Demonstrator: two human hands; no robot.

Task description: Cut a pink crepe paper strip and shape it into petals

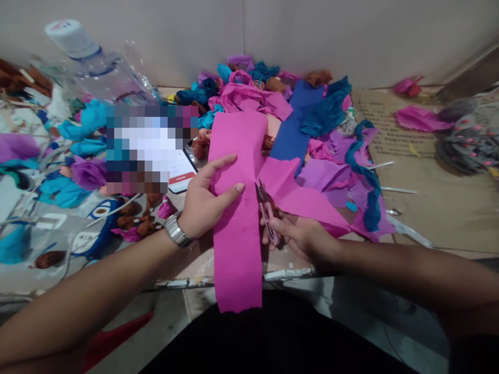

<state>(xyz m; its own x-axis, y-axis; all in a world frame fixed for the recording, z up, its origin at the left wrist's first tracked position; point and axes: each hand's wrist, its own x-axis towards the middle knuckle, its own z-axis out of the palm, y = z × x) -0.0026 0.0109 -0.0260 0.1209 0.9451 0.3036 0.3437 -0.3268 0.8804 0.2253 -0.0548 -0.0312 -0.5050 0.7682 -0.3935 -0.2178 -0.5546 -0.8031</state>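
Observation:
A long strip of bright pink crepe paper point(237, 228) runs from the table down over my lap. My left hand point(206, 200), with a metal watch on the wrist, grips the strip's left edge, fingers laid across it. My right hand point(294, 234) is closed on a small pair of pink-handled scissors point(266, 208). The blades point up at the strip's right edge, where a wider pink piece point(300, 195) branches off to the right.
A heap of pink, purple, blue and teal paper scraps and paper flowers point(273, 93) covers the table behind. A phone point(181, 174) lies left of the strip. A clear plastic bottle point(97, 67) lies at the back left. Bare cardboard point(429, 208) lies at the right.

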